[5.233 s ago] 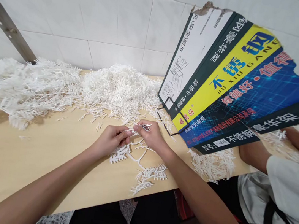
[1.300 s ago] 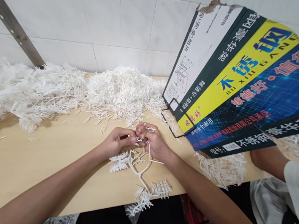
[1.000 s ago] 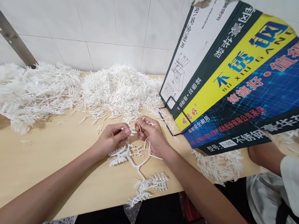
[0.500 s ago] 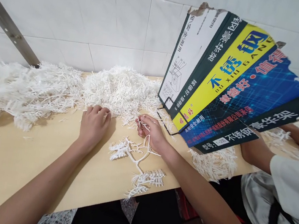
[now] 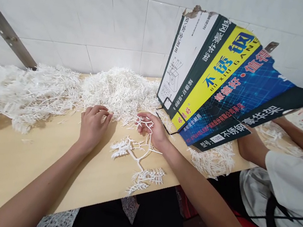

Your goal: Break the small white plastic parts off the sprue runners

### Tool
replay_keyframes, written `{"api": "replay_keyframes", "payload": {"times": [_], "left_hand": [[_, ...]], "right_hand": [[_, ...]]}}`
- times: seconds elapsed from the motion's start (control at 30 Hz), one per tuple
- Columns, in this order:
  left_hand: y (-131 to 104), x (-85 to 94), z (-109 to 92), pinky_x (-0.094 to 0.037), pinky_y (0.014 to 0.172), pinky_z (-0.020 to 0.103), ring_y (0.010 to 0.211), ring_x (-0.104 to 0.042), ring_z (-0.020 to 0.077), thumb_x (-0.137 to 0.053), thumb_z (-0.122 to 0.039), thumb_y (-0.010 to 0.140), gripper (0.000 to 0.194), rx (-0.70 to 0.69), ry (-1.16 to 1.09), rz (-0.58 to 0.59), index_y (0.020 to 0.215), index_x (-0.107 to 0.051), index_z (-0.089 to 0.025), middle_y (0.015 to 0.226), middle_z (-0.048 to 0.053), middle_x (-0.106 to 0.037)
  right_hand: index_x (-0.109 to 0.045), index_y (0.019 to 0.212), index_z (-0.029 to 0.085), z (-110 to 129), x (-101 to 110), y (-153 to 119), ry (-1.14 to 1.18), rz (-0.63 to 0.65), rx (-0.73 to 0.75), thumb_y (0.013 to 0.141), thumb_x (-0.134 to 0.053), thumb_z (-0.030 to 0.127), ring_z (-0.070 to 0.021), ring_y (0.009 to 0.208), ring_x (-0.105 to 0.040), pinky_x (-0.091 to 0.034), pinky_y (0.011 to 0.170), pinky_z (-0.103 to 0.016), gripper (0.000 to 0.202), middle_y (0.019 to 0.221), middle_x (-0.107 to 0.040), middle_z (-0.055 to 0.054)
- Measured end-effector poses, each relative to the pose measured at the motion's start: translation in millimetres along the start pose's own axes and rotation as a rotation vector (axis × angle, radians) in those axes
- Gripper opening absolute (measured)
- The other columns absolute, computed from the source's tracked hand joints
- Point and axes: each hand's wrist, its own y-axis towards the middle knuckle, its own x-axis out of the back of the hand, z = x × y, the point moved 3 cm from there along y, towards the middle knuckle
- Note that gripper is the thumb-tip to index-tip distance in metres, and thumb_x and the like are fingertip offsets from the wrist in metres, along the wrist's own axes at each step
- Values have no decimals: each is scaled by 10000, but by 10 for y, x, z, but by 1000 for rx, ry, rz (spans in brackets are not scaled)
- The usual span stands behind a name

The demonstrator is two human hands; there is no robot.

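Note:
My right hand (image 5: 156, 133) is closed on a white branched plastic sprue (image 5: 138, 161). Its thin stems run down from my fingers, and the comb-like clusters at their ends spread over the table towards the front edge. My left hand (image 5: 93, 126) rests on the table at the near edge of a heap of small white plastic pieces (image 5: 120, 90). Its fingers are curled, with thumb and forefinger close together; whatever is between them, if anything, is hidden.
A printed cardboard sheet (image 5: 203, 83) stands upright as a divider on the right, with a black wire stand (image 5: 176, 114) at its foot. Beyond it, a co-worker's arm (image 5: 254, 147) reaches over the table. More white pieces (image 5: 22, 94) lie along the tiled wall at left.
The view has shifted slightly, so the cardboard sheet appears a little further left. My left thumb and forefinger have changed position slightly; my right hand keeps hold of the sprue.

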Motion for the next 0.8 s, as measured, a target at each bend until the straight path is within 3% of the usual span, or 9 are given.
{"api": "replay_keyframes", "payload": {"times": [0.1,0.2,0.3,0.4,0.47,0.63,0.8], "left_hand": [[2,11,-1,-404,934,445,1050,-590,305,-523,-310,990,201,-20,-44,-6,1017,-703,-225,1092,102,-710],[-26,70,-150,-439,914,408,978,-609,270,-482,-312,1024,245,-132,-204,29,1012,-703,-208,988,102,-713],[-109,92,-432,-462,967,383,1088,-622,256,-433,-324,1056,304,-347,-409,277,1163,-688,-198,1139,119,-710],[-239,50,-687,-439,1063,402,1223,-592,270,-544,-400,1018,355,-601,-487,580,1304,-636,-211,1326,117,-663],[-298,12,-763,-437,1066,418,1195,-606,272,-613,-426,980,371,-697,-464,657,1285,-645,-218,1300,108,-677],[-299,43,-754,-463,977,402,1059,-623,231,-555,-268,997,187,-717,-389,625,1069,-721,-222,1109,78,-702],[-262,181,-745,-461,977,425,1114,-596,252,-592,-206,957,183,-769,-408,504,1043,-752,-229,1212,100,-663]], "right_hand": [[-731,972,181,7,6,-2,-1,-5,-1,856,-597,483,-141,569,-612,-449,525,-267,350,836,-714,-67],[-738,971,182,1,9,-5,3,25,-6,874,-590,470,-139,580,-615,-452,538,-266,338,845,-708,-60],[-741,989,186,-10,13,-3,31,71,11,899,-571,472,-142,601,-621,-478,569,-270,344,856,-717,-60],[-739,998,183,-3,38,12,89,57,48,921,-543,506,-151,621,-621,-503,583,-276,385,856,-725,-69],[-734,989,177,29,68,27,144,29,87,931,-520,543,-164,643,-626,-512,568,-281,428,856,-722,-77],[-707,990,173,140,145,46,241,10,110,945,-479,568,-163,594,-606,-512,516,-291,459,836,-710,-71],[-698,971,165,200,182,34,223,-3,161,944,-483,510,-159,584,-605,-501,514,-284,408,826,-707,-71]]}}
